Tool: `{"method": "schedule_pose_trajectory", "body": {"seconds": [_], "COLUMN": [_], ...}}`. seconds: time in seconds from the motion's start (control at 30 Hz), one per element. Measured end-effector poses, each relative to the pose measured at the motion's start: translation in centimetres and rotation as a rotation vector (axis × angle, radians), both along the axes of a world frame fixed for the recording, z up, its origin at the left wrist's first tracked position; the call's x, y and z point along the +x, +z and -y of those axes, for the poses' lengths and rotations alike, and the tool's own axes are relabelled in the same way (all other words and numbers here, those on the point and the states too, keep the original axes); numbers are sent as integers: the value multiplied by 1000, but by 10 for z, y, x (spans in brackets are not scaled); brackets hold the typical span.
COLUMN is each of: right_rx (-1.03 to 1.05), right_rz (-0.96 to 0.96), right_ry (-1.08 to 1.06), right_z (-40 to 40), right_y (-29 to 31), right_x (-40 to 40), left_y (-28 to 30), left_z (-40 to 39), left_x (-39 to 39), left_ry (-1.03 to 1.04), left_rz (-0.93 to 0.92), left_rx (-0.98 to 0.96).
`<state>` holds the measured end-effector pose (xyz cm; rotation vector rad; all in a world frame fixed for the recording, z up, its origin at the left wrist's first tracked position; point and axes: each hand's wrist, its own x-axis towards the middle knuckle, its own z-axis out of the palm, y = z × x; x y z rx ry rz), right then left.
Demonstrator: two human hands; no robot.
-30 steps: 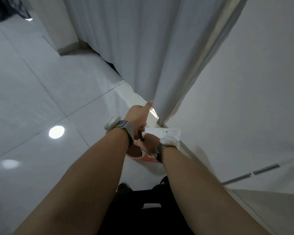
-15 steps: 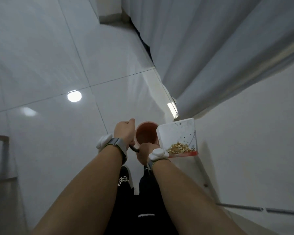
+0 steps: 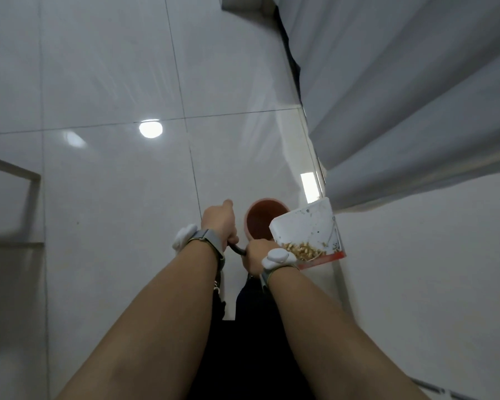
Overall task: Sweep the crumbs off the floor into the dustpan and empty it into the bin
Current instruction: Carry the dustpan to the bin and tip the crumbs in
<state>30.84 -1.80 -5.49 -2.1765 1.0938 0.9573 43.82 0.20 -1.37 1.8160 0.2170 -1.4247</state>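
My right hand (image 3: 256, 255) grips the hidden handle of a white dustpan (image 3: 306, 226) with a red rim. The pan is tilted up beside the wall, and golden crumbs (image 3: 300, 250) are heaped at its lower end near my wrist. A round reddish-brown bin (image 3: 261, 219) stands on the floor just left of the pan, partly covered by the pan's corner. My left hand (image 3: 220, 223) is curled round a dark handle (image 3: 237, 250) that runs between both hands. What that handle belongs to is hidden.
Glossy white floor tiles (image 3: 113, 183) spread ahead and to the left. A grey curtain (image 3: 401, 96) hangs on the right above a white wall (image 3: 430, 269). A low ledge (image 3: 12, 203) stands at far left. My dark-trousered legs (image 3: 243, 327) are below the hands.
The view has swung down and left. The dustpan came up from in front of my hands to beside the bin, and its crumbs and the bin's mouth now show.
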Motion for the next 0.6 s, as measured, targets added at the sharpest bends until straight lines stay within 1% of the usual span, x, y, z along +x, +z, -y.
{"method": "schedule_pose_trajectory", "body": {"seconds": [0.2, 0.33, 0.43, 0.53, 0.6], "right_rx": [12, -22, -55, -67, -126], "right_rz": [-54, -81, -75, -27, 5], "right_ry": [79, 121, 121, 176, 195], "right_z": [1, -1, -2, -4, -5], "right_y": [-9, -12, -12, -12, -13], "right_x": [0, 5, 14, 20, 25], "left_y": [-8, -18, -23, -27, -32], "left_z": [-8, -12, -17, -23, -25], "left_x": [-2, 3, 13, 25, 35], "left_ry": [75, 139, 190, 267, 312], "left_rz": [-86, -122, -142, -172, -205], "left_rx": [1, 8, 19, 14, -5]}}
